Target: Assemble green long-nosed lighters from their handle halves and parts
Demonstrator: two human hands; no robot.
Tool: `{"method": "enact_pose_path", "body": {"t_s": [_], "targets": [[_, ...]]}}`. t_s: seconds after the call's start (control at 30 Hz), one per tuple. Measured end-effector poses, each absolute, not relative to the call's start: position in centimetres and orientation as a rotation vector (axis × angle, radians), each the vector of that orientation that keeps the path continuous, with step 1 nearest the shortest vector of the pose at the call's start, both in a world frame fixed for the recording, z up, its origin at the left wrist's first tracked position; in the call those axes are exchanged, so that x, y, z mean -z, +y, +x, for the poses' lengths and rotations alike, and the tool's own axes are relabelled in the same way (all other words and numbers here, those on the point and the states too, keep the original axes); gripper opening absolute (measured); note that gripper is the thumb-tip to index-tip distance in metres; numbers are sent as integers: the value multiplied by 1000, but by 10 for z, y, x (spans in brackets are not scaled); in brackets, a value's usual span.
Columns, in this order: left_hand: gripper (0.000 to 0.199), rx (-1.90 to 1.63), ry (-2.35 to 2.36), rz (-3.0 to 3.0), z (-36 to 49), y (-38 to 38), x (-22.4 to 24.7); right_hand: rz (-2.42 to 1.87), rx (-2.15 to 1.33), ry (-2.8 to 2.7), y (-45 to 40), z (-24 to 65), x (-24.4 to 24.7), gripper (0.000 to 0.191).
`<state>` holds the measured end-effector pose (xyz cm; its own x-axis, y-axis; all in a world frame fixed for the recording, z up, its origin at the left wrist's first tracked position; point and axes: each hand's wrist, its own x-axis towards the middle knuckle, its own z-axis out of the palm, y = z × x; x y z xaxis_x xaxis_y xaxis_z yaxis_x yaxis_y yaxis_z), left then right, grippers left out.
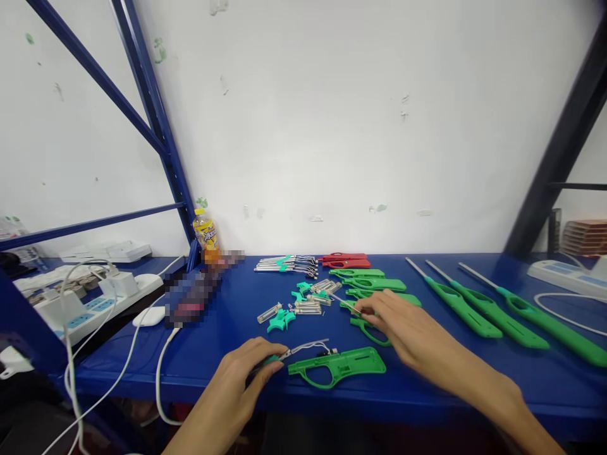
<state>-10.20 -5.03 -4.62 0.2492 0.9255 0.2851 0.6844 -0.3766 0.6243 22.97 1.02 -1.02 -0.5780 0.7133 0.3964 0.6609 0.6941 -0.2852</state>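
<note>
My left hand is at the front edge, its thumb and fingers pinched on a lighter nozzle assembly with thin white wires and a teal piece near the fingertips. Just right of it lies a green lighter shell half, its hollow inside facing up. My right hand is closed on a thin metal rod that points up and left over the loose parts; the rod's other end is hidden in the fingers. Beneath and beyond that hand are more green shell halves. Teal triggers and clear fuel tanks lie left of it.
Red shell halves and a bundle of metal tubes with wires lie at the back. Green long-necked lighters are on the right. A drink bottle, power strip and white cables occupy the left.
</note>
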Motion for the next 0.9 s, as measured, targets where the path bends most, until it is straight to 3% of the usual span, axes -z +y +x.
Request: {"method": "enact_pose_path", "body": {"t_s": [0.3,0.53,0.7,0.9], "targets": [[24,-849,1459,2150,-99,-51,44,-1130,-639,-2293,-1,222,5,31],[24,-971,1421,2142,-97,-50,40,-1179,-643,-2096,2,213,2,46],[24,-995,1415,2134,-91,-53,36,-1247,-715,-2263,0,204,2,42],[25,-947,1364,2206,-92,-50,38,-1126,-748,-2427,-2,196,7,25]]}}
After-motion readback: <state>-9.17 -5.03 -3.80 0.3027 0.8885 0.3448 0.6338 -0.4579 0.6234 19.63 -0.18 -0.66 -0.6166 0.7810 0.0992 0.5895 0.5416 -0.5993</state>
